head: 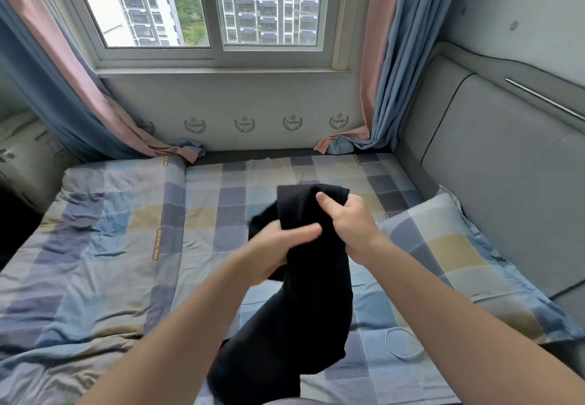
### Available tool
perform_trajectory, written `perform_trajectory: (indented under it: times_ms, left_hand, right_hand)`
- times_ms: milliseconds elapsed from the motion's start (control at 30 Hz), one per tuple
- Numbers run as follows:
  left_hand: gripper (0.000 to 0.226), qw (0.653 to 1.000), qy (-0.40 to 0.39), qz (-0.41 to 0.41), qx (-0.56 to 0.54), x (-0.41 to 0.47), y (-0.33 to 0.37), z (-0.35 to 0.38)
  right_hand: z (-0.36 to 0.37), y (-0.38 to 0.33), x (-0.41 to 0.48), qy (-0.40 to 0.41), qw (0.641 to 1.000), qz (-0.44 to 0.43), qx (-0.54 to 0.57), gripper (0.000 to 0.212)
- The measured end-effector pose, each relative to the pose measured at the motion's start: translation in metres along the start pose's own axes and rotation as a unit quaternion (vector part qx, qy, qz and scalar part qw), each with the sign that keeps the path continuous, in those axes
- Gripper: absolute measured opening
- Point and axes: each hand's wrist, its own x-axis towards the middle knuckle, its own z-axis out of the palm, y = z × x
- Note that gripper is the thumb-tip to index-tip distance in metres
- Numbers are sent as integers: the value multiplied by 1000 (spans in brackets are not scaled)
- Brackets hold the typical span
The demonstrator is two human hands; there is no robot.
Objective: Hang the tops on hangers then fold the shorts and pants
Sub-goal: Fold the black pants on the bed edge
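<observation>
one black garment (pixel 316 293) is held up over the middle of the bed (pixel 221 202): top edge bunched between both hands, the rest hanging in a long dark fall toward the bottom of the view, lower end near or on the sheet. left hand (pixel 278 246) grips a gathered fold, thumb laid across the cloth. right hand (pixel 348 224) holds the upper edge just beside it, thumb on top. judgement: the long narrow drop suggests pants, though i cannot tell for certain. no hanger in view, so this reads as the folding step, at its start. the next move likely calls for spreading the hands apart along the waist edge, shaking the cloth straight, then laying it flat. open room: bare checked sheet ahead and to the left of the hands. limits: rumpled quilt (pixel 95 246) on the left, pillow (pixel 443 246) close on the right, white cable loop (pixel 402 341) lying near the hanging cloth, grey headboard (pixel 506 167) beyond the pillow, wall under the window (pixel 205 8) at the far edge.
</observation>
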Motion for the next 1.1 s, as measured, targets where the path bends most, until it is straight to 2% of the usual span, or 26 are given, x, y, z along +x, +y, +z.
perform_trajectory:
  times_ms: [233, 333, 433, 533, 667, 767, 867, 1000, 1033, 1100]
  left_hand:
    - [34, 982, 73, -31, 173, 1, -74, 9]
    - [30, 964, 75, -54, 251, -1, -95, -4]
    - [38, 931, 82, -82, 345, -2, -113, -14]
    - [28, 912, 126, -99, 378, -2, -126, -17]
    - [26, 931, 181, -50, 313, 0, -119, -15]
    - [23, 946, 227, 14, 232, 0, -96, -15]
    - [21, 950, 248, 69, 175, -1, -64, -18]
    - [19, 955, 265, 95, 90, -4, -31, -21]
    - [19, 956, 272, 95, 50, -6, -26, -21]
    - [20, 954, 281, 88, -46, -7, -18, -23]
  right_hand:
    - [8, -6, -1, 6, 1000, 25, -17, 25]
    - [7, -8, 0, 23, 999, 35, 1, 30]
    - [1, -11, 0, 26, 999, 36, 21, 23]
    - [-6, -14, 1, 28, 998, 37, 45, 21]
    - [-19, -10, 10, 41, 997, 62, -7, 31]
    - [-27, -1, 12, -1, 988, 99, -119, 40]
    - [-30, 12, 4, -33, 981, 75, -178, 47]
    - [-24, 36, -17, -142, 965, 99, -199, 32]
    - [-21, 43, -24, -170, 959, 114, -196, 37]
    - [-14, 59, -40, -215, 946, 139, -201, 64]
